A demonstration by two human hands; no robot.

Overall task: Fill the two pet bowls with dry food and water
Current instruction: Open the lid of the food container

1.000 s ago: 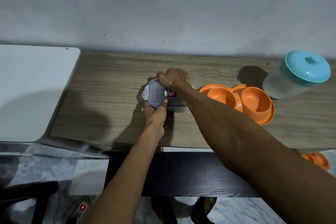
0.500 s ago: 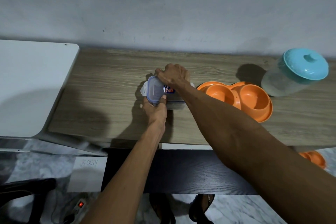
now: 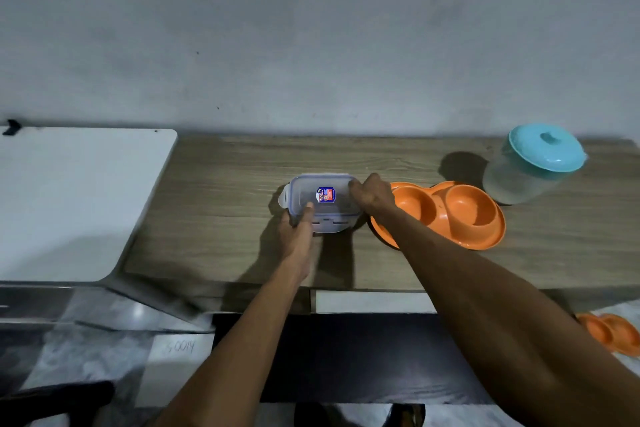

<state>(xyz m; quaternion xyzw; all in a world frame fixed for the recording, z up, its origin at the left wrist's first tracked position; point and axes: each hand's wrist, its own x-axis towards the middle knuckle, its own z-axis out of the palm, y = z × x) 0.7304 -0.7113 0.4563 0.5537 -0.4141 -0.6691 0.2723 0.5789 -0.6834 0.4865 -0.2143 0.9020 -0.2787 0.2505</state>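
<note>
A clear plastic food container (image 3: 323, 201) with a blue-rimmed clip lid and a small label sits on the wooden table (image 3: 214, 204). My left hand (image 3: 297, 230) grips its near left corner, thumb on the lid. My right hand (image 3: 372, 194) curls over its right end at the side clip. Just right of it lies the orange double pet bowl (image 3: 460, 215), both hollows bare. A clear jug with a turquoise lid (image 3: 533, 163) stands behind the bowl at the far right; its contents are unclear.
A white surface (image 3: 76, 198) adjoins the table on the left. The grey wall runs right behind the table. Another orange double bowl (image 3: 613, 333) lies on the floor at lower right. A paper note (image 3: 180, 347) sits below the table edge.
My right hand has shifted from the container's far side to its right end. The container, tilted before, now sits flat. The left hand still holds the near corner.
</note>
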